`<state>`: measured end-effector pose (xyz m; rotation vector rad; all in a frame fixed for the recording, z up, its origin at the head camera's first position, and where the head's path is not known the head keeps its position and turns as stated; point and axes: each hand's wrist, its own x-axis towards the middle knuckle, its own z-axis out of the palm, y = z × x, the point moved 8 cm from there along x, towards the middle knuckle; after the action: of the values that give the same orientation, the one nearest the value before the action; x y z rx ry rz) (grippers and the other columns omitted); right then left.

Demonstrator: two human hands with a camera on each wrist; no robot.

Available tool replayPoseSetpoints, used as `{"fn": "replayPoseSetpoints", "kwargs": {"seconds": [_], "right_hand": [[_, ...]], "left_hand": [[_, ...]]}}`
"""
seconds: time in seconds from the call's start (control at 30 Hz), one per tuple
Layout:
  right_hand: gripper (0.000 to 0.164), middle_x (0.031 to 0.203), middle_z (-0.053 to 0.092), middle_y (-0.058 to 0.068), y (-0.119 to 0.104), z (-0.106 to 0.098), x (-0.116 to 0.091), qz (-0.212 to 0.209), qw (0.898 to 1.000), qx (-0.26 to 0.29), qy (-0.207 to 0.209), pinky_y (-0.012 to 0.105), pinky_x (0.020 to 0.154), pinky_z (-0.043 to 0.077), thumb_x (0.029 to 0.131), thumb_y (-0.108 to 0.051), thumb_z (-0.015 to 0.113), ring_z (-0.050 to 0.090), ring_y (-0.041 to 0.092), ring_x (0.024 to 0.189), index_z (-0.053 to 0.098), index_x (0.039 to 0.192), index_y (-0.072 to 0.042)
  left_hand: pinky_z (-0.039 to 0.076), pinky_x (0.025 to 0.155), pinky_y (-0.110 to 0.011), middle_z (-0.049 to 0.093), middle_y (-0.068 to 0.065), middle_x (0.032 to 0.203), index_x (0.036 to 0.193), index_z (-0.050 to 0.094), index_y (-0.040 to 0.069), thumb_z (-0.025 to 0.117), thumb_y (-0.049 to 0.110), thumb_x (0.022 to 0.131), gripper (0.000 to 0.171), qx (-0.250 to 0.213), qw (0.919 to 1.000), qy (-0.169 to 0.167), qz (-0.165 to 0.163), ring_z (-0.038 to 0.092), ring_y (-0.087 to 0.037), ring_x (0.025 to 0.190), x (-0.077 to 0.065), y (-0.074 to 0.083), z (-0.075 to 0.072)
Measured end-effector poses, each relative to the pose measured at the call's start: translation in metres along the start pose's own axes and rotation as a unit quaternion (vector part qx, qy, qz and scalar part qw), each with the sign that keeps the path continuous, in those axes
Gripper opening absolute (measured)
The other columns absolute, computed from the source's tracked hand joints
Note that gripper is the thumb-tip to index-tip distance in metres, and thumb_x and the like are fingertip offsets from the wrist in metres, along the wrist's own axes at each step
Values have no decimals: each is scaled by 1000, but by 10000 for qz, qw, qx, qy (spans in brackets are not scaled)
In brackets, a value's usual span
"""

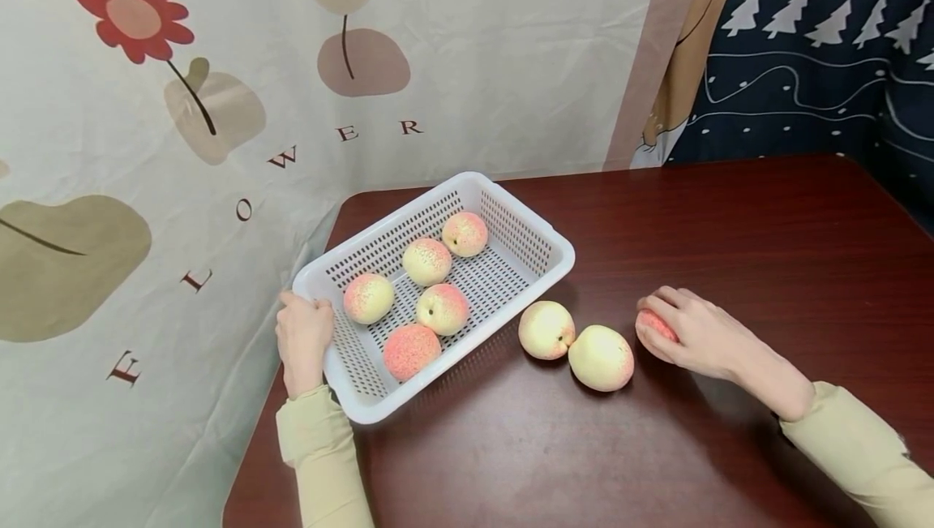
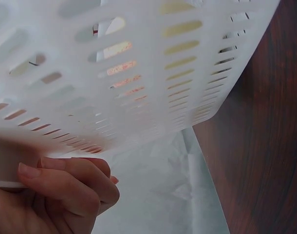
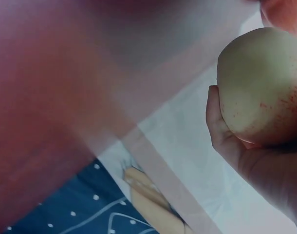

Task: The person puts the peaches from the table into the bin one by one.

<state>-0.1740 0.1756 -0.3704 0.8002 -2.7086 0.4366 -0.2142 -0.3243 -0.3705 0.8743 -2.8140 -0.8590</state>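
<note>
A white perforated plastic basket (image 1: pixel 511 301) holds several pink-and-yellow peaches (image 1: pixel 443 309). My left hand (image 1: pixel 305 337) grips its left end by the rim; in the left wrist view, curled fingers (image 2: pixel 73 183) show beneath that rim, and the slotted basket (image 2: pixel 153 63) is seen from below. On the table, right of the basket, two pale peaches (image 1: pixel 546 330) (image 1: pixel 601 358) lie side by side. Further right, my right hand (image 1: pixel 693 332) holds another peach (image 1: pixel 656 325) from above, covering most of it. That peach (image 3: pixel 260 87) shows larger in the right wrist view, with fingers around it.
The dark red-brown wooden table (image 1: pixel 766 236) extends to the right and toward the front. Behind and to the left hangs a pale cloth (image 1: pixel 511 49) printed with flowers and letters. At the back right, a person in a navy apron (image 1: pixel 795 90) stands beyond the table edge.
</note>
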Motion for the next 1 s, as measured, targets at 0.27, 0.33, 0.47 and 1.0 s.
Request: {"fn": "replayPoseSetpoints", "kwargs": {"seconds": [0.27,0.33,0.47,1.0], "right_hand": [[25,94,62,5,-12,-24,35,46,9997,72,211,37,66,50,77,-23,64,56,19,80,66,98,-8],[25,95,62,5,-17,-28,44,29,9997,106,208,37,67,50,78,-23,64,56,19,82,65,99,-9],[27,96,61,4,-28,-33,61,-67,9995,211,204,37,68,49,80,-25,62,55,18,82,65,102,-9],[30,99,59,5,-84,-30,124,-753,9956,510,224,35,68,46,86,-32,56,52,19,83,63,105,-10]], "left_hand": [[43,81,-57,46,-42,116,134,21,-13,35,20,91,56,-9,10000,-28,-30,49,-51,102,-1,0,0],[43,81,-57,46,-42,116,134,22,-13,35,20,91,56,2,10000,-16,-36,49,-51,102,0,0,0],[43,82,-58,46,-42,116,134,22,-13,35,21,91,56,24,10000,-31,-54,49,-51,103,-1,-1,0],[42,84,-58,44,-42,118,136,20,-12,35,20,90,58,-26,10000,-35,-42,47,-52,105,-1,-1,0]]}}
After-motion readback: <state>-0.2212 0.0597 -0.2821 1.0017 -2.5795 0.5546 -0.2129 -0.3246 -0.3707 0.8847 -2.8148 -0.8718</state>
